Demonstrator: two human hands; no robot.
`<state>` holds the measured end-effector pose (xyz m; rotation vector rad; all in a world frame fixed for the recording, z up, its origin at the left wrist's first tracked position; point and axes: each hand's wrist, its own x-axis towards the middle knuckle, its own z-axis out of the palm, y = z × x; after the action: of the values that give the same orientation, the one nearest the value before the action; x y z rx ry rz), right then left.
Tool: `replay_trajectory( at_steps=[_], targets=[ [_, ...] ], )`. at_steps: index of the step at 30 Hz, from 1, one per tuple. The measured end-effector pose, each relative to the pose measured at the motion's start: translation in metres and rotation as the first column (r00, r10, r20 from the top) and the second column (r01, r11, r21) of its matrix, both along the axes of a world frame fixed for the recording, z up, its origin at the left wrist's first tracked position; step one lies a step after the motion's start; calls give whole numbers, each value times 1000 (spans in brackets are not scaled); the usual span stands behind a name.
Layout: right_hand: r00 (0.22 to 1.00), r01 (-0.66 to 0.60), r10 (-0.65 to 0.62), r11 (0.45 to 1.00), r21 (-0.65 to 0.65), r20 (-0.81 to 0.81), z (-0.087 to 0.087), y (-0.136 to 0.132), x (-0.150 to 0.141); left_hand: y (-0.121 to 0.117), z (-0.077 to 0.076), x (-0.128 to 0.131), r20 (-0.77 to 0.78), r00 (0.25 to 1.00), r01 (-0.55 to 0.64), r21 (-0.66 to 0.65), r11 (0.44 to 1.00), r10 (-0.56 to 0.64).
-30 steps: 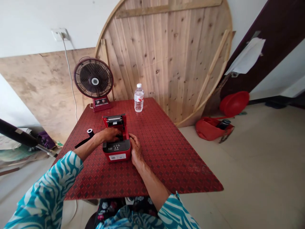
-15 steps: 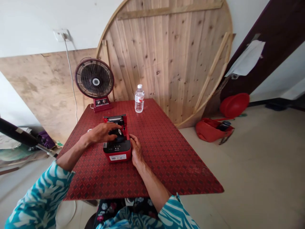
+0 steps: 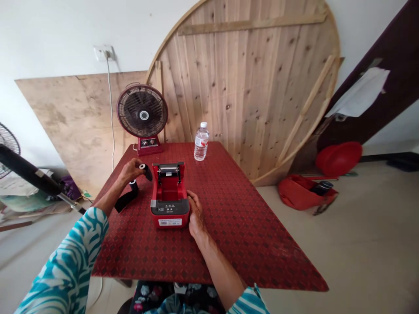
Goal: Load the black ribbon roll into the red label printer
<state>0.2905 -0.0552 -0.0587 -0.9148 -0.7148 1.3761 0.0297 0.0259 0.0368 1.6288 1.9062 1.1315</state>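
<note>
My left hand (image 3: 132, 170) pinches a black paper roll (image 3: 147, 172) with a white core, held to the left of the printer. Below that hand, a second black roll (image 3: 132, 186) rests on the table with a dark strip (image 3: 125, 201) of it unrolled. A small red and black label printer (image 3: 170, 211) stands in front of me, its lid (image 3: 169, 168) tipped up and its red bay (image 3: 169, 190) bare inside. My right hand (image 3: 197, 214) lies along the printer's right side, fingers touching the casing, and holds it there.
The table (image 3: 242, 244) has a red patterned top. On its far side stand a red fan (image 3: 142, 115) and a water bottle (image 3: 200, 143). A round wooden board (image 3: 248, 96) leans against the wall. On the floor at right are a red bag (image 3: 294, 192) and a red basin (image 3: 339, 159).
My left hand has come out of the printer bay and moved left with the black paper roll. The second roll now shows. My right hand stays at the printer's side.
</note>
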Motion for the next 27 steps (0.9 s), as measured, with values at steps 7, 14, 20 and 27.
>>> replay_trajectory(
  at_steps=[7,14,20,27],
  targets=[
    [1000,-7,7,1000,-9,-14,0,0,0,7,-31,-1,-82,995,48,-90,995,-55],
    [1000,-13,13,1000,-11,-28,1,-1,0,-6,-25,-36,61,983,176,-89,980,-171],
    [999,1,-2,1000,-26,-50,-2,1,-2,-49,-37,-66,204,945,285,-141,948,-254],
    [1000,8,-8,1000,-2,-22,-4,2,-1,-54,-66,-51,246,955,187,-71,980,-164]
  ],
)
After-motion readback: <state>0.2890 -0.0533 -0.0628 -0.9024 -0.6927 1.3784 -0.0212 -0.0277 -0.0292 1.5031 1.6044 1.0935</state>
